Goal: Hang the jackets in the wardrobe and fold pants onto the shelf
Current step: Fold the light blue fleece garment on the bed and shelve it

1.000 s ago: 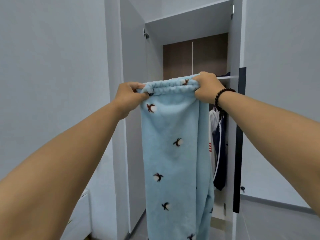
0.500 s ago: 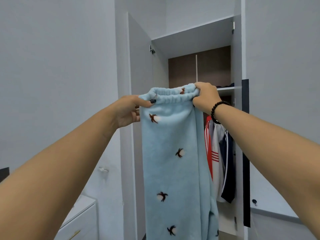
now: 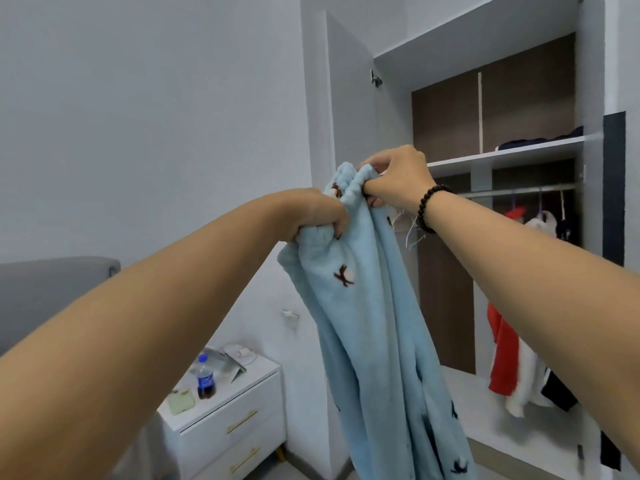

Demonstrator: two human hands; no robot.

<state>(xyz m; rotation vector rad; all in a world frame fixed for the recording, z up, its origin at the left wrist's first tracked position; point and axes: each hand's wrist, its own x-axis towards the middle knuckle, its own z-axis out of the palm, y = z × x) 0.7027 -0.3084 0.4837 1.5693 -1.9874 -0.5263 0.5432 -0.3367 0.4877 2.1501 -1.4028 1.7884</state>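
— So, where are the pants (image 3: 367,323)?

— Up in the air in front of the open wardrobe (image 3: 588,98), hanging down long and blue. The left hand (image 3: 313,216) grips a bunch of the waistband, fingers curled tight into the fleece.

— And the other?

— The right hand (image 3: 394,181) pinches the waistband too, just above and beside the left, a bead bracelet (image 3: 427,209) on its wrist.

— Inside the wardrobe?

— Jackets (image 3: 512,358) hang on the rail (image 3: 519,192), red, white and dark. Dark clothes lie on the shelf (image 3: 502,157) above. A bottle (image 3: 206,377) stands on the nightstand (image 3: 239,410), lower left.
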